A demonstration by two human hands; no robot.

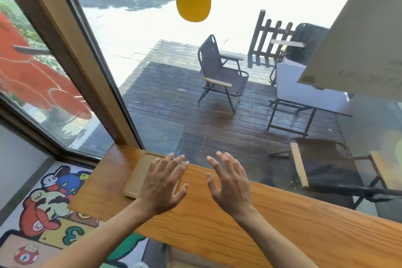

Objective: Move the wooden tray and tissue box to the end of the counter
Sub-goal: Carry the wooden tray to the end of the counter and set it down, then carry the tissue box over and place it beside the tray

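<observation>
A pale wooden tray [139,172] lies flat at the left end of the wooden counter [272,213], beside the window frame. My left hand [163,183] hovers over the tray's right half with its fingers spread and holds nothing. My right hand [230,183] is over bare counter to the right of the tray, fingers also spread and empty. No tissue box is in view.
A large window [195,93] runs along the counter's far edge, with a wooden frame post [82,72] at the left corner. Outside are folding chairs and a table on a deck. A cartoon rug [50,209] covers the floor left of the counter.
</observation>
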